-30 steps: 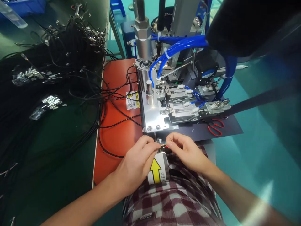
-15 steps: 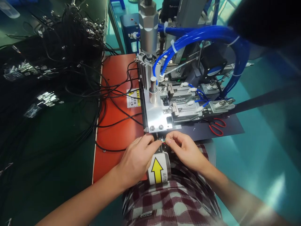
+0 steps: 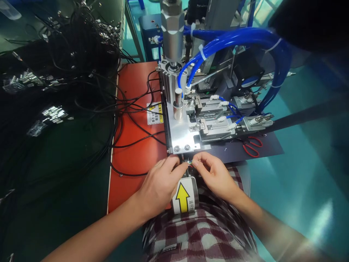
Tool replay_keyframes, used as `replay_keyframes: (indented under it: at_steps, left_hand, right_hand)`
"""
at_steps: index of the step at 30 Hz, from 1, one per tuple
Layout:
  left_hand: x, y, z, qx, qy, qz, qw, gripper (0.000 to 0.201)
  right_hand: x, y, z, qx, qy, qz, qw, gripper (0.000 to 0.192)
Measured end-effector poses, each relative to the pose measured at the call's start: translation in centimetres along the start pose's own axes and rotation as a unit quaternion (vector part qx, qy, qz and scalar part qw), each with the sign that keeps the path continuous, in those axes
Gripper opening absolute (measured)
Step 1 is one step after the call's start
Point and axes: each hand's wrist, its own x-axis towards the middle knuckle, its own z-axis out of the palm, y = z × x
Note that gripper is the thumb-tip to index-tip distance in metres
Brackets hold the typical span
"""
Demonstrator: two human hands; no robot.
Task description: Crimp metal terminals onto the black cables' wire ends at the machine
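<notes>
My left hand [image 3: 160, 182] and my right hand [image 3: 214, 174] meet at the front edge of a metal machine plate [image 3: 181, 140]. Between their fingertips is a black cable end with thin coloured wires [image 3: 190, 164] fanned out. The left hand pinches the black cable just left of the wires; the right hand pinches the wire tips. Directly below them is a white label with a yellow arrow [image 3: 184, 198] pointing up toward the plate.
A pneumatic cylinder [image 3: 171, 36] and blue air hoses [image 3: 231, 38] rise behind the plate. Red-handled scissors [image 3: 252, 145] lie at the right. An orange mat [image 3: 136, 145] carries black cables; a large tangle of cables with metal plugs [image 3: 54, 72] fills the left bench.
Both hands have shifted slightly up toward the machine plate while still holding the cable end. The view has moved closer to the machine.
</notes>
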Motion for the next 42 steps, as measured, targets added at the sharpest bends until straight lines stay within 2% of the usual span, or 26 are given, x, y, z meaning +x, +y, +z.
replay_keyframes:
  at_steps: [21,32,39,42]
  left_hand:
    - [0.1,0.1,0.0,0.021,0.001,0.005,1.0,0.028]
    - [0.2,0.2,-0.2,0.03,-0.005,0.005,1.0,0.028]
    - [0.1,0.2,-0.1,0.032,-0.015,0.006,0.999,0.028]
    - [-0.1,0.2,-0.2,0.035,-0.025,0.003,0.999,0.028]
  right_hand:
    - [-0.5,0.6,1.0,-0.054,0.077,-0.073,0.993,0.012]
    - [-0.5,0.3,1.0,-0.055,0.076,-0.058,0.994,0.011]
    - [-0.5,-0.3,1.0,-0.031,0.056,0.004,0.998,0.014]
    - [-0.5,-0.9,1.0,-0.063,0.054,0.015,0.996,0.014]
